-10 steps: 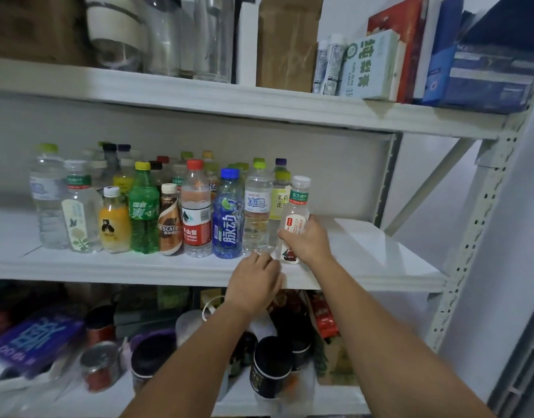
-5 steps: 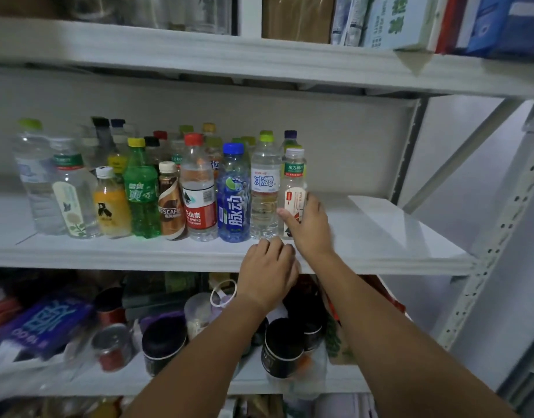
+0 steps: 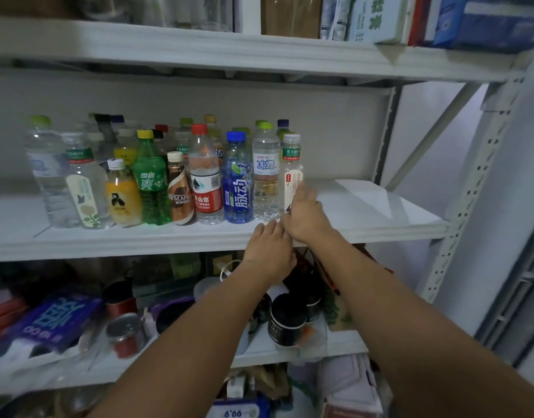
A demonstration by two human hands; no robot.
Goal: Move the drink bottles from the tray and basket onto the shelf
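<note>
mostly done, it seems: bottles crowd the shelf; right hand grips the white-capped bottle at the row's end, left hand curled empty; tray and basket unseen.

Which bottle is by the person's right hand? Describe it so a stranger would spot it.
On the middle shelf, follow the front row of bottles to its right end, by the right hand. The last bottle: slim, clear, white cap, green neck band, cream label; its neighbour has a green cap.
</note>
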